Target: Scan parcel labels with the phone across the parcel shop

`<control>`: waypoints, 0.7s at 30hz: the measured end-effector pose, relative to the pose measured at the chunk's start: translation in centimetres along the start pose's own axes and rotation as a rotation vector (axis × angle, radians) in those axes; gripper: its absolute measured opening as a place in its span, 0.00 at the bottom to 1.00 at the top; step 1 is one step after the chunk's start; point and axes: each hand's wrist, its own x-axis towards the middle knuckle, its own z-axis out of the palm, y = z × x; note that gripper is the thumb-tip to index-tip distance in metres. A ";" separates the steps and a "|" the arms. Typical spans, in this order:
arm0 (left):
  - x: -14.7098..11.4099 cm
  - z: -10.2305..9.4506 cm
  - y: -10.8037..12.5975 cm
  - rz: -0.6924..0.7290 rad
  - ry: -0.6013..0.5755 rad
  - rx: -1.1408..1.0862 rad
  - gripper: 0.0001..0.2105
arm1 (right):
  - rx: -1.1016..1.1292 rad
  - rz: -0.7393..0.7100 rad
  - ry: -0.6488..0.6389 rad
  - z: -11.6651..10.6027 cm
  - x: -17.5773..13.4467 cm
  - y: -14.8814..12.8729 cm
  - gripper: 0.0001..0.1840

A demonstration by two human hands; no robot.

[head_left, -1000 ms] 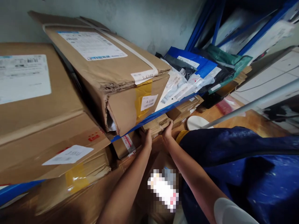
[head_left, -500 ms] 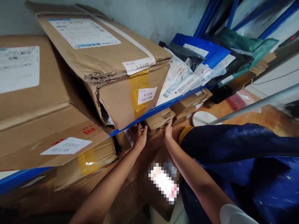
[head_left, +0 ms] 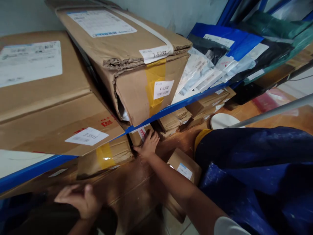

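My right hand reaches below the blue shelf edge with its fingers spread. It is against or just in front of a small cardboard box that carries a red-and-white label; whether it touches the box is hard to make out. My left hand hangs at the lower left, away from the boxes, fingers apart and holding nothing, slightly blurred. Left of my right hand lies a carton with yellow tape. A flattened-looking cardboard box sits to its right under the shelf.
Large cartons and plastic mailer bags fill the blue-edged shelf. On the floor stands a labelled box, beside a large dark blue bag. A grey pole slants across the right, near a white round object.
My left hand has drawn back down and left from under the shelf. My right hand has shifted left, from the flattened-looking box to the one with the red-and-white label.
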 end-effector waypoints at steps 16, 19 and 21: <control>3.9 -1.0 -5.9 -0.637 0.088 -0.514 0.18 | 0.007 -0.136 -0.059 -2.9 -1.2 2.3 0.65; 4.3 -2.3 -6.9 -0.628 -0.002 -0.466 0.17 | 0.033 -0.119 -0.033 -5.4 -2.5 5.0 0.52; 4.1 -2.6 -7.1 -0.561 0.042 -0.384 0.17 | -0.015 0.004 -0.051 -7.3 -4.3 7.5 0.45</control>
